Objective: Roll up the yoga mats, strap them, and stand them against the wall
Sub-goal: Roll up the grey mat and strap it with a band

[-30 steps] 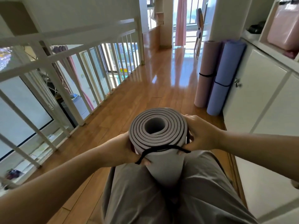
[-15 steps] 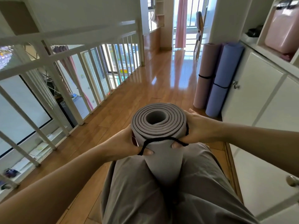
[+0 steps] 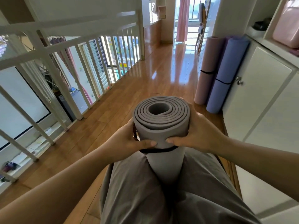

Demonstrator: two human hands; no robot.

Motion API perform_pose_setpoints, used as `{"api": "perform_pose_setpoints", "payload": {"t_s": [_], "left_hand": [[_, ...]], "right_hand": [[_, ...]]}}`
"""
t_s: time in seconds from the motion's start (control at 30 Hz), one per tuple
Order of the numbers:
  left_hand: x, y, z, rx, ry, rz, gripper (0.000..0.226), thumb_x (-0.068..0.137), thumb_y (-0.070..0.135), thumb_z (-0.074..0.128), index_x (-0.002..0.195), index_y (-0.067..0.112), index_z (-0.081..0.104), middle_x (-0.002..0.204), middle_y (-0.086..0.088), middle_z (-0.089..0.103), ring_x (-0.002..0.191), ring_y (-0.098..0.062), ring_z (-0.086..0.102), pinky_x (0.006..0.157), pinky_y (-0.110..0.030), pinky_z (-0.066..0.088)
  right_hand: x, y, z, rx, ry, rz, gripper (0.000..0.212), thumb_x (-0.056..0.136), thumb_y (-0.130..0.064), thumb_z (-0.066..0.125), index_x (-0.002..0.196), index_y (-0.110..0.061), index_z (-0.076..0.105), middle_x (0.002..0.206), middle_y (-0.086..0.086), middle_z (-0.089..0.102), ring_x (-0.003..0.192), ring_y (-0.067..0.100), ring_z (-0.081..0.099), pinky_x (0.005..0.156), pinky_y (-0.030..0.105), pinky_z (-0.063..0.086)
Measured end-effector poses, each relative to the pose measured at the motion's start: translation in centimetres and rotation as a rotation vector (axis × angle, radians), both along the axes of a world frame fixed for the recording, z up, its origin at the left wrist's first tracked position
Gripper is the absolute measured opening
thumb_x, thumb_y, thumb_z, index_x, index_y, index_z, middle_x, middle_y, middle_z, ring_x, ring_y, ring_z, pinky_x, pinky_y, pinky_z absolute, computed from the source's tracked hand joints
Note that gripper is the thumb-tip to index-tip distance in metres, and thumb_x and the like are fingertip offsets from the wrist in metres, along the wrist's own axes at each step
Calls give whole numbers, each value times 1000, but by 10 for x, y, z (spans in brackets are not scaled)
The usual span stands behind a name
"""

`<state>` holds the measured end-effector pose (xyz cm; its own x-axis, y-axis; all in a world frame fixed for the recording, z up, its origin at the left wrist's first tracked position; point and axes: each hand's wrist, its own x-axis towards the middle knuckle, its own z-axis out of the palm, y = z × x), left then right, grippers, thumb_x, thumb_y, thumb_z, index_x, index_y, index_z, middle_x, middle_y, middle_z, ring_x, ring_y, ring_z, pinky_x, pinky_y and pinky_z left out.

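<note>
Both hands clasp the top of a rolled grey yoga mat [image 3: 161,126] at the centre of the frame. The left hand [image 3: 127,141] wraps its left side and the right hand [image 3: 199,135] cups its right side, both thumbs laid across the front. A black strap [image 3: 159,150] circles the roll just below the thumbs. The mat stands upright between grey-trousered legs [image 3: 137,191], its foot hidden. At upper right a pink mat [image 3: 207,70] and a blue mat [image 3: 226,73], each strapped, lean against a white cabinet [image 3: 258,94]; possibly a purple one stands between them. A white railing [image 3: 64,62] fills the left.
</note>
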<state>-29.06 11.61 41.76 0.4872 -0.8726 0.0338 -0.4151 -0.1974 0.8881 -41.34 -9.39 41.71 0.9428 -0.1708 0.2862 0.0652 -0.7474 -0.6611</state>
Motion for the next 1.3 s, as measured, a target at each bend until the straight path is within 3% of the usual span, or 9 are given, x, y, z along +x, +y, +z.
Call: {"api": "perform_pose_setpoints", "payload": {"t_s": [0.17,0.23,0.33,0.5,0.63,0.8,0.97,1.07,1.3], "left_hand": [[7,1,-1,152,-136,-79,90,74,53,65,144,32,12,125,27,42,85,-8,68,72,-20,55],[7,-1,-7,216,-122,-79,83,74,52,62,140,36,15,118,26,46,77,-13,70,69,-21,56],[10,-2,-26,213,-116,-34,83,74,61,62,138,35,18,119,16,55,76,-13,70,68,-22,55],[22,-14,-22,87,-148,25,102,60,71,70,143,35,23,124,31,47,95,0,61,69,-22,54],[54,-43,1,48,-242,86,99,58,70,67,140,28,31,114,20,54,76,-8,66,61,-26,57],[99,-71,-8,147,-371,71,107,56,67,69,146,32,23,133,12,47,84,-5,65,73,-24,56],[147,-98,-40,198,-383,127,105,62,57,77,148,33,21,141,10,46,111,-8,53,94,-31,47],[173,-111,-46,199,-311,146,117,51,74,69,148,35,17,143,11,43,113,-13,54,92,-39,52],[214,-136,-64,250,-218,134,116,48,75,67,145,41,14,145,9,40,92,-10,63,70,-37,59]], "right_hand": [[-1,-19,-3,79,133,167,115,62,-49,85,149,-26,14,123,-29,48,106,-14,51,84,9,45],[-1,-27,-5,56,228,186,109,62,-58,80,147,-30,17,116,-28,51,94,-17,54,78,11,45],[3,-30,-15,90,319,183,102,57,-69,74,139,-42,20,119,-28,50,103,-14,54,87,19,47],[19,-33,-4,224,271,169,81,62,-43,81,124,-49,30,121,-25,50,113,-6,52,92,18,49],[45,-50,15,296,180,133,65,61,-28,77,112,-44,39,112,-25,52,96,-21,53,75,4,45],[82,-76,5,133,173,108,80,58,-44,79,126,-36,38,108,-29,52,94,-21,50,75,3,42],[130,-105,-29,116,186,72,91,60,-45,86,136,-32,37,119,-27,53,114,-11,47,94,12,40],[155,-119,-41,202,170,33,106,55,-50,86,143,-31,29,127,-19,52,120,0,47,101,27,43],[200,-145,-67,317,260,55,117,64,-51,79,150,-37,1,129,-18,52,120,6,50,100,29,45]]}}
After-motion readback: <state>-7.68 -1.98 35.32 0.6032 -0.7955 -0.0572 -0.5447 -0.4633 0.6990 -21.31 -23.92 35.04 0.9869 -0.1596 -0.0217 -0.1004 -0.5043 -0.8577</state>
